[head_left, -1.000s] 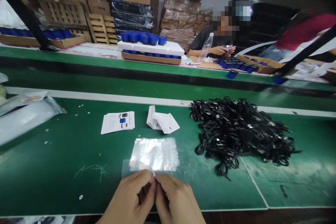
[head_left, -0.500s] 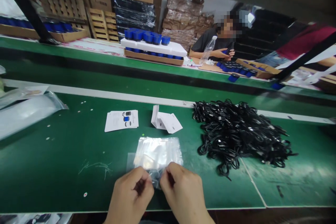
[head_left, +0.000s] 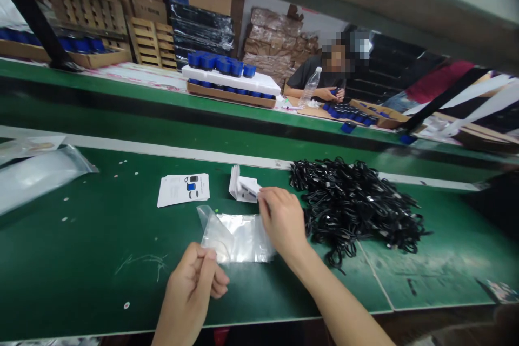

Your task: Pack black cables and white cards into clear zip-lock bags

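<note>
A clear plastic bag is pinched by its edge in my left hand, over the left end of a stack of clear bags on the green table. My right hand is closed on a white folded card, its fingertips at the card's right edge. More folded cards stand just to the left of that one. Farther left lies a pile of printed leaflets showing black and blue items.
Bundled black cables are heaped to the right. A large plastic bag lies at the far left. Across the raised shelf, a person sits behind a bottle and rows of blue items.
My right hand has left the bags and moved up to the folded cards, lifting one slightly. My left hand has drawn a bag's edge up and to the left. The view has shifted a little.
</note>
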Demonstrator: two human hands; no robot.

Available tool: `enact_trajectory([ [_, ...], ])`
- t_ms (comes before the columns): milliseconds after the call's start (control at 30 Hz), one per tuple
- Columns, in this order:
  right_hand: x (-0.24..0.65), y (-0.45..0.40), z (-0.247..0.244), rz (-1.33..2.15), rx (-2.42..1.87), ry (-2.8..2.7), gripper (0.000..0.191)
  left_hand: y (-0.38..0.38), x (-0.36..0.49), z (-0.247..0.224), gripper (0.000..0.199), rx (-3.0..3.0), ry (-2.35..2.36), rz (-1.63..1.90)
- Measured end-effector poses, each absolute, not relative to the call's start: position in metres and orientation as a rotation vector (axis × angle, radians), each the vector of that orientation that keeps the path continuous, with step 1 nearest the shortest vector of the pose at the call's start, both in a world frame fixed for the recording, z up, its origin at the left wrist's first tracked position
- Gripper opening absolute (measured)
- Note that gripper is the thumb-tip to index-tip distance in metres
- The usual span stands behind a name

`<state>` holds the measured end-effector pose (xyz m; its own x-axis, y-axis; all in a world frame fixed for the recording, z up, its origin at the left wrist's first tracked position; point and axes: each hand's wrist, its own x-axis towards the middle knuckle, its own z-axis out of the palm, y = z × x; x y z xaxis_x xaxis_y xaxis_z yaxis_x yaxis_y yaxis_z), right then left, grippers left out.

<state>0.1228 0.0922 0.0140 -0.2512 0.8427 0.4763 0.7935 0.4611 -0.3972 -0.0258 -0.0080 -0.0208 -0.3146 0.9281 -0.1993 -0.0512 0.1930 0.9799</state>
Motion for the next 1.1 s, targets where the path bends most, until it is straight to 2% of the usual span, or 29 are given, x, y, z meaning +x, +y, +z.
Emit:
enact_trajectory([
  [100, 0.128, 0.058, 0.025, 0.203, -1.261, -1.995, 0.018, -0.003, -0.032, -0.022, 0.029, 0.735, 1.475, 1.283],
  [167, 0.128, 0.029, 0.024, 0.509, -1.182, -1.931, 0.016, 0.000, -0.039, -0.023, 0.033, 0.661, 1.444, 1.281],
  [333, 0.116, -0.002, 0.002, 0.896, -1.259, -1.872, 0.013, 0.000, -0.048, -0.020, 0.033, 0.713, 1.542, 1.372],
  [533, 0.109, 0.006, -0.001, 0.943, -1.165, -1.931, 0.012, -0.002, -0.044, -0.018, 0.028, 1.248, 1.999, 1.353],
  [600, 0.105, 0.002, -0.006, 0.989, -1.139, -1.783, 0.007, 0.001, -0.043, -0.018, 0.024, 1.300, 2.084, 1.356],
  [633, 0.101, 0.000, -0.012, 1.035, -1.141, -1.644, 0.012, 0.002, -0.043, -0.017, 0.022, 1.303, 2.104, 1.363],
  [733, 0.087, -0.011, -0.032, 1.260, -1.100, -1.238, 0.049, 0.005, -0.041, -0.015, 0.019, 1.306, 2.141, 1.394],
  [767, 0.084, -0.013, -0.038, 1.343, -1.077, -1.195, 0.050, 0.005, -0.041, -0.014, 0.020, 1.314, 2.143, 1.398],
  [800, 0.082, -0.015, -0.041, 1.403, -1.076, -1.207, 0.043, 0.006, -0.040, -0.013, 0.021, 1.325, 2.138, 1.395],
  [867, 0.083, -0.015, -0.042, 1.355, -1.138, -1.361, 0.016, 0.005, -0.039, -0.012, 0.023, 1.348, 2.119, 1.374],
  [967, 0.095, -0.010, -0.030, 0.900, -1.154, -1.644, 0.020, 0.004, -0.038, -0.012, 0.024, 1.388, 2.103, 1.324],
  [1100, 0.108, -0.004, -0.018, 0.414, -0.960, -1.755, 0.014, 0.002, -0.038, -0.010, 0.026, 1.477, 2.087, 1.275],
])
